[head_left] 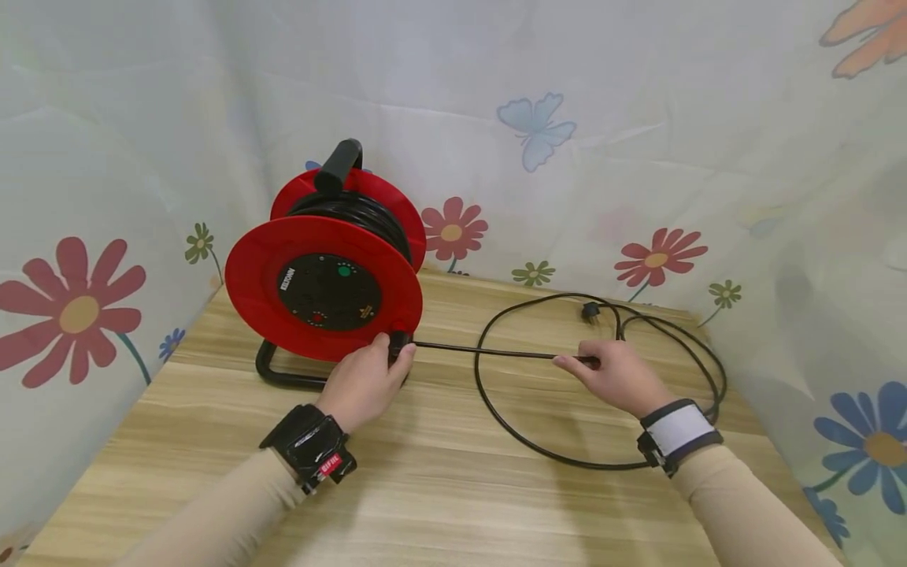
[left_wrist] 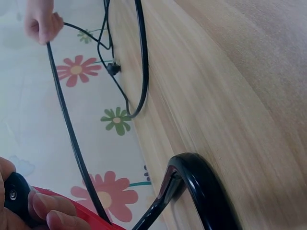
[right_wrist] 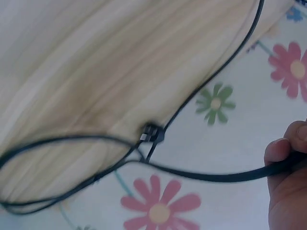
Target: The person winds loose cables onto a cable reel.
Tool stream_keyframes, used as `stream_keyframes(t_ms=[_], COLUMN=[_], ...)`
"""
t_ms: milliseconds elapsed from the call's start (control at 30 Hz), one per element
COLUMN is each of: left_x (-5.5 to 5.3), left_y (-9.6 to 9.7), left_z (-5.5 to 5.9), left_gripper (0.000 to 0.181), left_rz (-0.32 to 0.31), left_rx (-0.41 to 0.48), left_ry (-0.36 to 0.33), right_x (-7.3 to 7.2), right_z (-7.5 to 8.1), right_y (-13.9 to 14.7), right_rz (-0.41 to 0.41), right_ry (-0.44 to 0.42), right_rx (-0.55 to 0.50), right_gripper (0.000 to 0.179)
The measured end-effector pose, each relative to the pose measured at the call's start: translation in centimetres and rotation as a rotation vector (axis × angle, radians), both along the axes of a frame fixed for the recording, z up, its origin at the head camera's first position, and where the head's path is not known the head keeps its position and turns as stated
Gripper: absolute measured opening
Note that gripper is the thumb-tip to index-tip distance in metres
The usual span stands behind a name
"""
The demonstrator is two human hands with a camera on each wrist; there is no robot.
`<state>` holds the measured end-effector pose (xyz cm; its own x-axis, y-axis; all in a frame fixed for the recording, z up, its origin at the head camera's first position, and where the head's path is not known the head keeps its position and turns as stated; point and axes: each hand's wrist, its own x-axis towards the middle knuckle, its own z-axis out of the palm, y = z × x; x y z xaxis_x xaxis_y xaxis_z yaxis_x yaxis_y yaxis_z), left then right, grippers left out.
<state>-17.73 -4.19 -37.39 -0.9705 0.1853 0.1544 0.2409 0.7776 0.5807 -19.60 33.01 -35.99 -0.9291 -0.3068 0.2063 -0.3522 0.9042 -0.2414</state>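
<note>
A red cable reel [head_left: 248, 295] with black cord wound on its drum stands at the left of the table. My left hand [head_left: 364, 386] grips the black crank knob [head_left: 398, 343] low on the reel's front disc; the left wrist view shows fingers curled round this knob [left_wrist: 17, 194]. Off to the right, my right hand [head_left: 622, 378] holds the black cable [head_left: 489, 351], which runs nearly straight between it and the reel. Thumb and fingers of the right hand [right_wrist: 288, 203] close round the cable in the right wrist view.
Loose cable [head_left: 538, 450] lies in wide loops on the wooden table [head_left: 453, 504], around and beyond the right hand. Its black plug [head_left: 590, 312] is near the back edge. The reel's black tube frame [head_left: 290, 379] rests on the tabletop. A flowered curtain [head_left: 638, 157] hangs behind.
</note>
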Motion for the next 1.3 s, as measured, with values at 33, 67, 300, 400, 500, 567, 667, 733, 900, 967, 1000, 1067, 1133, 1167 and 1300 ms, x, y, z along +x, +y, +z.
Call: stream_keyframes(t_ms=[33,67,300,400,500,567,667,733,900,967,1000,1067,1133,1167,1300], left_x=[0.0,0.0,-0.1,-0.1,-0.2,-0.2,-0.2,-0.1,-0.1,0.0,0.0,0.0,0.0,-0.1,-0.1], left_y=[0.0,-0.1,-0.2,-0.1,0.0,0.0,-0.1,-0.1,-0.3,-0.3,-0.4,-0.5,-0.7,-0.7,-1.0], left_z=[0.0,-0.1,-0.1,-0.2,-0.4,-0.4,-0.3,-0.3,-0.4,-0.5,-0.6,-0.8,-1.0,-1.1,-1.5], left_gripper=[0.041,0.041,0.042,0.041,0.041,0.041,0.041,0.042,0.041,0.041,0.041,0.041,0.042,0.042,0.041], left_rz=[-0.001,-0.003,-0.012,-0.013,-0.016,-0.017,-0.015,-0.013,-0.009,-0.003,0.0,0.005,0.01,0.011,0.011], left_rx=[0.001,0.001,0.005,0.006,0.007,0.009,0.01,0.017,0.031,0.026,0.022,0.013,0.006,0.004,0.001], left_ry=[0.0,-0.001,-0.012,-0.011,-0.011,-0.015,-0.023,-0.029,-0.039,-0.039,-0.039,-0.038,-0.038,-0.039,-0.05], right_x=[0.1,0.2,1.4,1.8,2.3,2.7,2.8,2.8,2.5,2.5,2.5,2.4,2.4,2.3,2.1], right_z=[0.2,0.5,1.8,1.9,1.9,1.8,1.5,1.2,0.6,0.4,0.3,0.1,0.0,-0.2,-0.7], right_y=[0.5,1.0,5.1,6.7,8.1,8.8,9.5,9.8,9.7,9.5,9.4,9.2,9.0,8.9,8.5], right_rz=[-0.011,-0.02,-0.098,-0.119,-0.148,-0.15,-0.124,-0.097,-0.08,-0.087,-0.088,-0.088,-0.074,-0.066,-0.047], right_ry=[0.002,0.006,0.057,0.095,0.092,0.089,0.091,0.099,0.131,0.126,0.12,0.102,0.092,0.089,0.097], right_rx=[0.002,0.009,0.045,0.05,0.032,0.025,0.024,0.024,0.04,0.052,0.058,0.063,0.061,0.06,0.063], right_gripper=[0.054,0.055,0.054,0.05,0.044,0.038,0.032,0.029,0.026,0.026,0.027,0.027,0.027,0.026,0.023])
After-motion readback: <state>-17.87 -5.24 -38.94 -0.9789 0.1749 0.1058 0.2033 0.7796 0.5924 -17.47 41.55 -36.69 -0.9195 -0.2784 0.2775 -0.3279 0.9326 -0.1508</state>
